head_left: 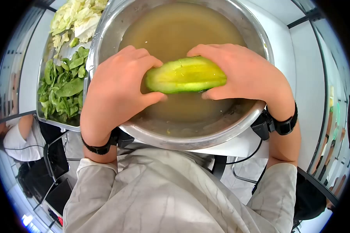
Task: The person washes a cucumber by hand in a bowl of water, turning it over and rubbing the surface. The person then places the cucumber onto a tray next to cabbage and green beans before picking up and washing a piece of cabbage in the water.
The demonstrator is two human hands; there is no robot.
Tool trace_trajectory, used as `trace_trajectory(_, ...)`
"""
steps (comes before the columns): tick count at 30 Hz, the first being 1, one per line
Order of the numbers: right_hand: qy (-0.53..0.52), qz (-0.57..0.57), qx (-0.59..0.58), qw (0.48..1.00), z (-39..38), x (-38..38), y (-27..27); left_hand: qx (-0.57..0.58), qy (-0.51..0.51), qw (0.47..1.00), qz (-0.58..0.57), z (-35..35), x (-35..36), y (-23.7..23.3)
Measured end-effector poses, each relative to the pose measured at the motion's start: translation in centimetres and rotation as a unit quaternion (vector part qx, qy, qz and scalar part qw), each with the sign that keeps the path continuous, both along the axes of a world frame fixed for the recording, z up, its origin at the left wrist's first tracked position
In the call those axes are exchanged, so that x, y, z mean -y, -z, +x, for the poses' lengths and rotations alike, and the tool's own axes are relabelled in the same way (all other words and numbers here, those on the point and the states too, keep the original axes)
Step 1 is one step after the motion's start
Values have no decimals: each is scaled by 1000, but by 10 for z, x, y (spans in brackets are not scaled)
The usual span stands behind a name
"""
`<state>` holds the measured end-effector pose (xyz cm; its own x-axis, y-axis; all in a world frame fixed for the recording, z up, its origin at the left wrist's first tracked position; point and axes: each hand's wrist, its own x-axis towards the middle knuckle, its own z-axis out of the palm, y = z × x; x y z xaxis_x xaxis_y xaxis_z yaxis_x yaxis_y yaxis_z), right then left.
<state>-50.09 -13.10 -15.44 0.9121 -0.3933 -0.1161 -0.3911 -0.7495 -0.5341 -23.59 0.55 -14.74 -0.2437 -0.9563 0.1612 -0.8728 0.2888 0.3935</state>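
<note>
Fingers half-curled, left hand (114, 81) and right hand (247, 72) clasp an oblong yellow-green vegetable (186, 75), not yet released, within the rim of a round steel basin (190, 144).

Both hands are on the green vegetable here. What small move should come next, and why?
Probably dip the green vegetable and rub its yellowish upper face: small pale specks show there, the left hand and right hand grip opposite ends, and cloudy water in the metal basin lies below.
</note>
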Motion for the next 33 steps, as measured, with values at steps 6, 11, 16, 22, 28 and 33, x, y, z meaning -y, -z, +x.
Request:
trace_trajectory(6,-6,-7,23,1000,-1,-1,3,5,3,1000,8,1,0,0)
trace_trajectory(11,-11,2,-26,1000,2,1,-5,32,13,999,28,2,2,-2)
trace_trajectory(16,-9,-17,-2,1000,1,0,-1,-31,24,998,-47,1,4,1)
trace_trajectory(22,9,-27,148,989,6,3,7,-155,-5,982,-103,3,5,-9)
trace_trajectory(28,10,-69,259,964,15,7,1,-224,-12,957,-183,13,3,1)
trace_trajectory(33,35,-89,317,944,18,6,-9,-266,-12,943,-201,15,1,4)
